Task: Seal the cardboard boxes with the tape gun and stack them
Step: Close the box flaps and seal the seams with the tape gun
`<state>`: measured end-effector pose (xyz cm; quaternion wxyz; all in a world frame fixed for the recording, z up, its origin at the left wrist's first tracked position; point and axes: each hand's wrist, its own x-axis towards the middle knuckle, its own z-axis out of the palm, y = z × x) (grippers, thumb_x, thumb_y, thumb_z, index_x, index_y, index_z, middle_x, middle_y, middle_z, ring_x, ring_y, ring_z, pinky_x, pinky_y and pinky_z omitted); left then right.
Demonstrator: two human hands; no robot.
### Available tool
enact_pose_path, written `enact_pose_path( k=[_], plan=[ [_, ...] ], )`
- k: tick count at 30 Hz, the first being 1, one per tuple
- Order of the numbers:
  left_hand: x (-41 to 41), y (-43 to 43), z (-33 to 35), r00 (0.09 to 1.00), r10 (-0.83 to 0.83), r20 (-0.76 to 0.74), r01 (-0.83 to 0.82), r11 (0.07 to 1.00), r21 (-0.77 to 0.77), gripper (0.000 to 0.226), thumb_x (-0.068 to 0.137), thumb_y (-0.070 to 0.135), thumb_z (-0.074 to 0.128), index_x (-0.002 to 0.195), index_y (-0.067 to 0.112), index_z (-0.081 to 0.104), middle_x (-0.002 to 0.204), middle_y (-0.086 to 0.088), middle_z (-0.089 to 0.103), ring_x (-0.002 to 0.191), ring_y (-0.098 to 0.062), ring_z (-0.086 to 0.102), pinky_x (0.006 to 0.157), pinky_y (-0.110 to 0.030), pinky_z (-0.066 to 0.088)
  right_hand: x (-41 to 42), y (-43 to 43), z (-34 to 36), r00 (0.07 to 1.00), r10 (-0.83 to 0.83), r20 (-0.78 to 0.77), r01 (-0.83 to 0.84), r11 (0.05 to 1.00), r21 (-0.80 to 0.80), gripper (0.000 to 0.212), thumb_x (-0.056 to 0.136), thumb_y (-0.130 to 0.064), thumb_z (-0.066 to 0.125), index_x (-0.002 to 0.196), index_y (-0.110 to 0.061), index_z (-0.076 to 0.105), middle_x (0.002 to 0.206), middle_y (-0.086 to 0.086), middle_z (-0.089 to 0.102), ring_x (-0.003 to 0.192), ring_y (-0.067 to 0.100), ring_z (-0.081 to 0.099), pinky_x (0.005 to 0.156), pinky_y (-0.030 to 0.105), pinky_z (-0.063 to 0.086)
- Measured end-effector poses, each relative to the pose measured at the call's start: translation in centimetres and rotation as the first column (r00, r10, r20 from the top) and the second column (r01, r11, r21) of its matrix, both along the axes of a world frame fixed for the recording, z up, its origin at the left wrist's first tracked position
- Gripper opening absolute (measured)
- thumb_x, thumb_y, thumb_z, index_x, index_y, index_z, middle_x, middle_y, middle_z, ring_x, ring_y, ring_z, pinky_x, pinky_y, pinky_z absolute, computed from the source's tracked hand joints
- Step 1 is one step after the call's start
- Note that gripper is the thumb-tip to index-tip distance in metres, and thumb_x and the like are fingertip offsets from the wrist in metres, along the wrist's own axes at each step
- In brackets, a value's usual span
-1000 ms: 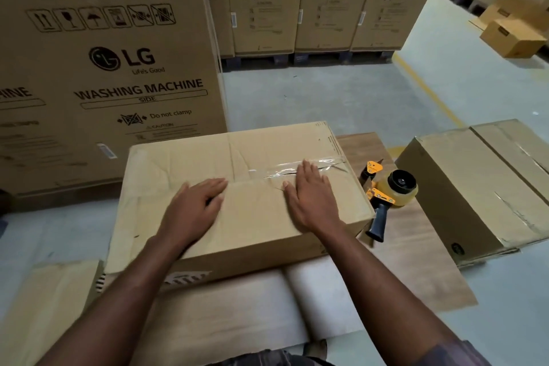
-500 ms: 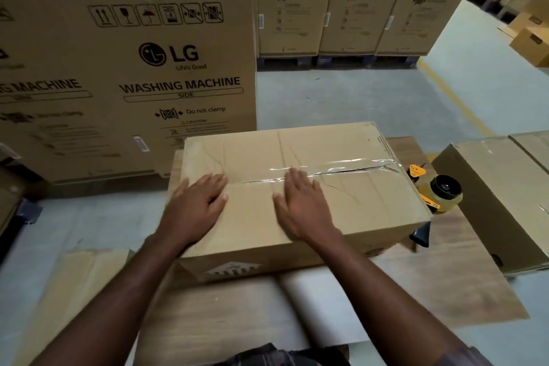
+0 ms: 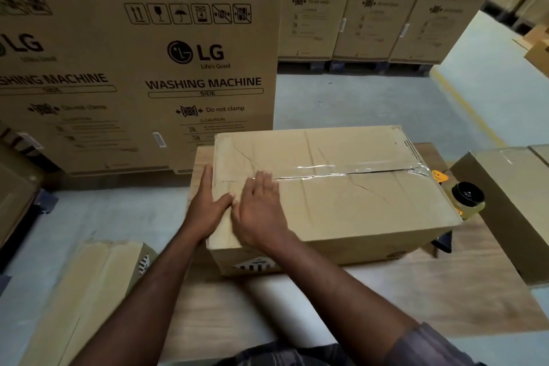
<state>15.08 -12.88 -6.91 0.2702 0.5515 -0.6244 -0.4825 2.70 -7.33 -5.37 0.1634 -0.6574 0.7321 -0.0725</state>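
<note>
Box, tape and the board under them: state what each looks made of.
Box: brown cardboard, matte; creases and dents run across its top. Tape: clear plastic film, glossy; it glints and the flap seam shows through it. Board: probably wood or a wood-look laminate, matte; grain lines show, but which of the two cannot be told.

you are facing a big carton [image 3: 166,74] that is reading "lg", "life's good", "washing machine", "side", "do not clamp" and "caution"; the rear cartons [image 3: 315,18] are showing "lg" and "washing machine" too.
</note>
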Motion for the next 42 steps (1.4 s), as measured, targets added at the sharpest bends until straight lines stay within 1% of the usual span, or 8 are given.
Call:
enact_pose_path(
  k=[4, 7, 9, 13, 19, 30, 37, 42],
  plan=[
    [0.8, 0.3, -0.9, 0.941, 0.048, -0.334, 0.046, 0.963, 0.266, 0.046, 0.103, 0.032, 0.047, 0.148, 0.023, 0.045, 0.137, 0.003, 0.061, 0.123, -0.012, 0.059, 0.111, -0.037, 0.042, 1.3, 0.1, -0.1, 0.967, 0.227, 0.119, -0.217, 0.972, -0.093, 0.067, 0.106, -0.033, 0.035, 0.161, -0.002, 0.013, 0.168, 0.024, 0.014, 0.156, 0.038, 0.007, 0.128, 0.049, 0.005],
    [1.4, 0.9, -0.6, 0.844, 0.189, -0.502, 0.07, 0.889, 0.452, 0.043, 0.108, 0.042, 0.031, 0.124, 0.017, 0.063, 0.123, -0.009, 0.07, 0.11, -0.018, 0.069, 0.091, -0.031, 0.055, 0.3, 0.3, 0.4, 0.875, 0.227, 0.428, -0.146, 0.966, -0.213, 0.059, 0.099, -0.025, 0.053, 0.154, -0.01, 0.038, 0.152, 0.013, 0.049, 0.141, 0.028, 0.043, 0.122, 0.044, 0.028],
    [1.4, -0.2, -0.3, 0.884, 0.206, -0.421, -0.004, 0.902, 0.433, 0.047, 0.106, 0.05, 0.034, 0.116, 0.019, 0.067, 0.113, -0.01, 0.074, 0.106, -0.023, 0.07, 0.092, -0.04, 0.056, 0.0, 0.1, 0.4, 0.852, 0.118, 0.51, 0.01, 0.971, -0.24, 0.063, 0.096, -0.031, 0.058, 0.153, -0.012, 0.04, 0.151, 0.01, 0.051, 0.136, 0.024, 0.048, 0.117, 0.04, 0.037],
    [-0.9, -5.4, 1.9, 0.995, 0.076, -0.057, -0.075, 0.997, 0.017, 0.058, 0.092, 0.056, 0.054, 0.14, 0.024, 0.054, 0.136, -0.002, 0.062, 0.127, -0.023, 0.057, 0.111, -0.048, 0.043, 1.9, -1.0, 0.1, 0.967, 0.097, 0.237, -0.07, 0.99, -0.119, 0.105, 0.086, -0.059, 0.064, 0.161, -0.006, 0.013, 0.168, 0.017, 0.015, 0.156, 0.034, 0.011, 0.128, 0.047, 0.011],
    [-4.4, -12.0, 1.8, 0.905, -0.128, 0.406, 0.23, 0.95, -0.213, 0.074, 0.096, 0.038, 0.063, 0.158, 0.015, 0.029, 0.163, -0.009, 0.029, 0.151, -0.026, 0.024, 0.121, -0.039, 0.025, 3.9, -0.9, -0.2, 0.994, 0.092, 0.051, -0.09, 0.995, -0.047, 0.103, 0.092, -0.055, 0.056, 0.162, -0.005, -0.001, 0.17, 0.02, -0.007, 0.156, 0.039, -0.012, 0.126, 0.055, -0.003],
    [1.4, -6.7, -1.2, 0.968, 0.244, 0.063, -0.204, 0.905, -0.373, 0.047, 0.09, 0.012, 0.073, 0.136, 0.01, 0.061, 0.144, -0.005, 0.056, 0.134, -0.019, 0.048, 0.114, -0.034, 0.038, 4.7, 2.0, -0.2, 0.951, 0.308, -0.002, -0.308, 0.951, 0.035, 0.099, 0.094, -0.045, 0.058, 0.162, -0.005, -0.001, 0.17, 0.017, -0.012, 0.156, 0.034, -0.016, 0.127, 0.053, -0.003],
    [5.5, -1.9, -0.8, 0.898, 0.429, 0.099, -0.37, 0.858, -0.356, 0.046, 0.086, 0.021, 0.077, 0.13, 0.017, 0.064, 0.133, -0.009, 0.056, 0.121, -0.028, 0.055, 0.106, -0.041, 0.045, 2.5, 4.5, 1.8, 0.904, 0.426, 0.044, -0.428, 0.901, 0.07, 0.093, 0.093, -0.022, 0.063, 0.164, -0.012, 0.004, 0.172, 0.006, -0.007, 0.158, 0.023, -0.007, 0.128, 0.048, -0.003],
    [2.8, 4.2, -0.4, 0.896, 0.44, 0.053, -0.417, 0.877, -0.239, 0.048, 0.085, 0.025, 0.079, 0.129, 0.024, 0.063, 0.131, -0.006, 0.054, 0.117, -0.022, 0.054, 0.097, -0.03, 0.042, -4.5, 8.3, 0.8, 0.914, 0.388, 0.12, -0.387, 0.921, -0.031, 0.081, 0.09, -0.013, 0.063, 0.16, -0.019, 0.024, 0.171, -0.002, 0.013, 0.158, 0.018, 0.009, 0.128, 0.049, 0.002]
  ],
)
